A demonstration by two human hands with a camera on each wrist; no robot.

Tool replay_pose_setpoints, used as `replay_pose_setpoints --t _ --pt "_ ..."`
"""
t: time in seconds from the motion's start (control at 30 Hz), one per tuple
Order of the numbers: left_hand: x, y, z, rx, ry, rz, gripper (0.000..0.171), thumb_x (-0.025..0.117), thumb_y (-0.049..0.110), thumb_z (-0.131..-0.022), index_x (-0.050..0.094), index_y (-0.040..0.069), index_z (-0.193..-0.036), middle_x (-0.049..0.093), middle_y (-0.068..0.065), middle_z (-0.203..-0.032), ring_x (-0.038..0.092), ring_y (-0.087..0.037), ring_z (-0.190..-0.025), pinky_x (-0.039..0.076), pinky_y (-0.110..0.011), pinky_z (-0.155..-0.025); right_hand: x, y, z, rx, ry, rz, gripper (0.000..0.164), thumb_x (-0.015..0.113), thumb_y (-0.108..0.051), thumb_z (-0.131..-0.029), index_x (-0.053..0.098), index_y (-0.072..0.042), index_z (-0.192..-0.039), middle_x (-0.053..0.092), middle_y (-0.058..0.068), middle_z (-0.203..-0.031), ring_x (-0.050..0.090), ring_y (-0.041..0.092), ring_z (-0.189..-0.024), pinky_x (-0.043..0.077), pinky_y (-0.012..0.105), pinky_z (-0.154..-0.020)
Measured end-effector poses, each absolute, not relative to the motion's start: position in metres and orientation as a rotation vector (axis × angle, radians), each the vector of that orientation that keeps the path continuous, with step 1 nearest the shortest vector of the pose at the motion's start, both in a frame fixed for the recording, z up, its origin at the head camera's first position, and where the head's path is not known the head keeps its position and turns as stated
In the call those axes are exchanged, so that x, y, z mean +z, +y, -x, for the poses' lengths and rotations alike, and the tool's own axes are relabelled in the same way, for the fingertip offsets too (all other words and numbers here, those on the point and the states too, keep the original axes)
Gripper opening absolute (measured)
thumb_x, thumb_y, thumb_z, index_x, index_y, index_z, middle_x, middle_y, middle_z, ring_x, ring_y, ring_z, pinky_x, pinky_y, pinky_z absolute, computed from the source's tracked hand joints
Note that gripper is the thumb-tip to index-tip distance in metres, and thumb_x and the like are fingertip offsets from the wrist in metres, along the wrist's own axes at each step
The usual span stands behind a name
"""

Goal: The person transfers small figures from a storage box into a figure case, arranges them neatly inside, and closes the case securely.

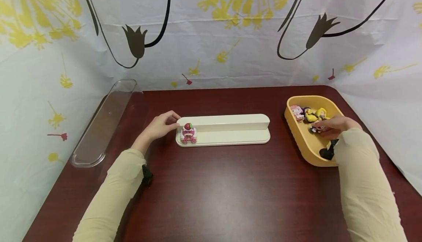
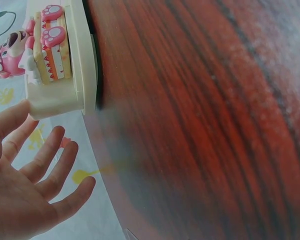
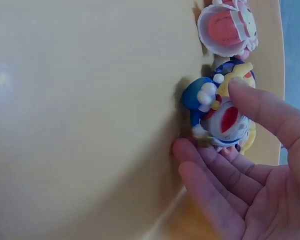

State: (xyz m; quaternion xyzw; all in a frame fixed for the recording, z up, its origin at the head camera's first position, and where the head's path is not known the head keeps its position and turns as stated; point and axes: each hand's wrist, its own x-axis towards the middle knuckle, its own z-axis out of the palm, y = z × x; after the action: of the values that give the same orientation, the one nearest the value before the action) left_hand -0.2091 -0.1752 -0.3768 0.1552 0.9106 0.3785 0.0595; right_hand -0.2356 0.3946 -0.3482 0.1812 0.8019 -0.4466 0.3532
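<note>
My left hand (image 1: 163,124) is at the left end of a cream display stand (image 1: 230,137) with a raised back ledge. Its thumb and index finger pinch the ledge's end; the other fingers (image 2: 65,185) spread loosely. On the stand's left end sits a pink bear figurine (image 1: 188,134) on a cake slice, strawberry on top. Over at the right, my right hand (image 1: 337,124) reaches into a yellow tray (image 1: 298,135). Between thumb and fingers it holds a small blue-and-white figurine (image 3: 225,120), partly covered by the thumb.
Beside it in the tray lie a pink-and-white figurine (image 1: 297,113) and yellow figurines (image 1: 320,113). A black object (image 1: 326,153) shows near the right sleeve. A clear plastic cover (image 1: 105,124) lies along the table's left edge. A patterned cloth (image 1: 214,33) hangs behind the table.
</note>
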Motion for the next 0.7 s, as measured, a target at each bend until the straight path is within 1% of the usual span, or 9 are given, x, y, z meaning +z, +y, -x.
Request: replay_pose_setpoints --t 0.1,0.23,0.3,0.33,0.47,0.53,0.6,0.7 --pt "-0.3769 -0.1749 0.2101 1.142 2.749 -0.439 0.019 0.056 0.021 -0.088 0.055 0.011 -0.104 0.057 -0.013 -0.103 0.051 -0.029 -0.099 0.037 -0.047 -0.083 -0.3497 0.3953 0.2355 -1.195 2.046 -0.488 0.034 0.056 -0.028 -0.085 0.047 0.004 -0.092 0.058 0.003 -0.075 0.06 0.013 -0.072 0.047 0.029 -0.073" --pt "-0.3784 -0.174 0.2123 1.118 2.753 -0.423 0.02 0.056 0.019 -0.088 0.054 0.01 -0.105 0.057 -0.013 -0.104 0.051 -0.028 -0.099 0.037 -0.047 -0.082 -0.3511 0.3962 0.2345 -1.255 2.017 -0.512 0.022 0.056 -0.026 -0.086 0.056 -0.005 -0.081 0.058 0.003 -0.075 0.06 0.012 -0.071 0.047 0.029 -0.073" --pt "-0.3774 -0.1731 0.2119 1.109 2.754 -0.426 0.02 0.056 0.019 -0.088 0.054 0.01 -0.105 0.056 -0.013 -0.104 0.052 -0.028 -0.099 0.037 -0.046 -0.082 -0.3513 0.3965 0.2341 -1.277 2.015 -0.518 0.02 0.056 -0.027 -0.087 0.059 -0.009 -0.077 0.059 0.002 -0.074 0.061 0.013 -0.07 0.047 0.029 -0.072" --pt "-0.3768 -0.1727 0.2116 1.108 2.754 -0.428 0.021 0.057 0.019 -0.087 0.054 0.01 -0.106 0.056 -0.013 -0.104 0.052 -0.028 -0.099 0.037 -0.046 -0.082 -0.3509 0.3963 0.2338 -1.286 2.022 -0.518 0.02 0.055 -0.027 -0.087 0.059 -0.01 -0.077 0.059 0.003 -0.074 0.061 0.013 -0.07 0.047 0.029 -0.072" --pt "-0.3748 -0.1723 0.2105 1.11 2.751 -0.433 0.021 0.057 0.019 -0.087 0.054 0.009 -0.106 0.057 -0.013 -0.104 0.052 -0.028 -0.099 0.037 -0.046 -0.082 -0.3502 0.3946 0.2329 -1.328 2.027 -0.526 0.027 0.055 -0.027 -0.087 0.051 0.0 -0.092 0.06 0.003 -0.074 0.062 0.013 -0.07 0.047 0.029 -0.073" --pt "-0.3746 -0.1728 0.2103 1.114 2.751 -0.433 0.021 0.057 0.019 -0.087 0.054 0.009 -0.106 0.057 -0.013 -0.104 0.052 -0.028 -0.1 0.037 -0.046 -0.082 -0.351 0.3932 0.233 -1.363 2.016 -0.534 0.031 0.056 -0.026 -0.087 0.046 0.001 -0.098 0.059 0.003 -0.074 0.062 0.013 -0.071 0.046 0.029 -0.074" --pt "-0.3744 -0.1733 0.2098 1.114 2.752 -0.433 0.021 0.057 0.018 -0.087 0.054 0.009 -0.106 0.057 -0.013 -0.104 0.052 -0.028 -0.099 0.037 -0.047 -0.082 -0.3536 0.3928 0.2341 -1.409 1.98 -0.542 0.027 0.056 -0.024 -0.087 0.047 -0.001 -0.096 0.059 0.003 -0.074 0.062 0.013 -0.072 0.046 0.03 -0.075" --pt "-0.3752 -0.1738 0.2095 1.108 2.755 -0.432 0.021 0.057 0.019 -0.087 0.054 0.009 -0.106 0.057 -0.013 -0.104 0.052 -0.028 -0.099 0.037 -0.047 -0.082 -0.3571 0.3925 0.2357 -1.436 1.961 -0.539 0.016 0.057 -0.023 -0.087 0.054 -0.007 -0.085 0.058 0.002 -0.074 0.062 0.014 -0.073 0.046 0.031 -0.075"
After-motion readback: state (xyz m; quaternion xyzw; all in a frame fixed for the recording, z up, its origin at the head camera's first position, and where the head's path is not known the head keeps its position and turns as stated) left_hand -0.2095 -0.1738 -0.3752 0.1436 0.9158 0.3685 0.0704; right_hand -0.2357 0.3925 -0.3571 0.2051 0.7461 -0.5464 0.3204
